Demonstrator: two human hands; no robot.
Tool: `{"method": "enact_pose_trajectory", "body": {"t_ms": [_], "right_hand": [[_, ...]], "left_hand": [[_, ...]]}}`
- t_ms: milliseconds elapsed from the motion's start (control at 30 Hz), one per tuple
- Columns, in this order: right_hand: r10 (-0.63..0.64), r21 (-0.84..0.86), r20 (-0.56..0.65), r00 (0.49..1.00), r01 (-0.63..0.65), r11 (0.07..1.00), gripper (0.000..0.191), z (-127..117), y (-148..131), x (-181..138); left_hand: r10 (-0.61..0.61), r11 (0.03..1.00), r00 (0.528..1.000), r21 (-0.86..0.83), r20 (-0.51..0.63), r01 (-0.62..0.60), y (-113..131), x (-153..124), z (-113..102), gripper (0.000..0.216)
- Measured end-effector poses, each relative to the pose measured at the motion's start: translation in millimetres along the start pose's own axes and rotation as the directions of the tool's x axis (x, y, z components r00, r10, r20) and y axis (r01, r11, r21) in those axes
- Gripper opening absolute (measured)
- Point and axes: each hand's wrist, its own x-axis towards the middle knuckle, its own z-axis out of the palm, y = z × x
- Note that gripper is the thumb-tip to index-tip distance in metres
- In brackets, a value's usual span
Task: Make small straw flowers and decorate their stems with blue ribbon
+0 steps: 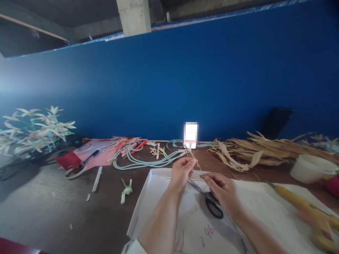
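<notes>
My left hand (182, 170) pinches a thin pale strip (192, 154), which looks like dried husk and sticks up past the fingertips. The strip's lower end runs down to my right hand (219, 187), whose thumb and forefinger are closed on it. Beneath both hands lies a white cardboard tray (150, 197) with handwritten pink marks. Black-handled scissors (214, 209) rest in it, blades pointing up and left between my hands, partly covered by the right hand.
Dried husks (243, 150) are heaped at the back right, near a white tub (312, 168). A yellow glue gun (299, 199) lies at right. Pale blue cords (143, 165) and pink paper (92, 151) lie at the back left. White craft flowers (39, 123) stand far left before a blue partition (159, 88).
</notes>
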Motion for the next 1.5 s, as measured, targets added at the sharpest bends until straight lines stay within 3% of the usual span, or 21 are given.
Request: {"method": "enact_pose_trajectory", "body": {"t_ms": [267, 467, 667, 1167, 1500], "right_hand": [[0.045, 0.055, 0.06, 0.997, -0.048, 0.997, 0.037, -2, -4, -2], [0.124, 0.173, 0.02, 0.992, -0.126, 0.977, 0.044, -5, -7, 1], [0.258, 0.393, 0.181, 0.949, -0.31, 0.866, 0.036, -4, -8, 5], [0.252, 0.543, 0.36, 0.898, -0.421, 0.727, 0.031, -4, -11, 9], [0.224, 0.57, 0.383, 0.896, -0.42, 0.706, 0.023, -4, -7, 9]], "left_hand": [[0.009, 0.999, 0.999, 0.04, -0.052, -0.007, 0, 0, 1, 0.028], [-0.025, 0.996, 0.995, 0.083, -0.099, 0.033, -1, 0, 1, 0.028], [-0.032, 0.986, 0.997, 0.161, -0.072, 0.044, -5, -2, 1, 0.028], [-0.047, 0.978, 0.996, 0.2, -0.08, 0.062, -3, -2, 3, 0.022], [-0.056, 0.966, 0.995, 0.248, -0.085, 0.075, -7, 3, -3, 0.026]]}}
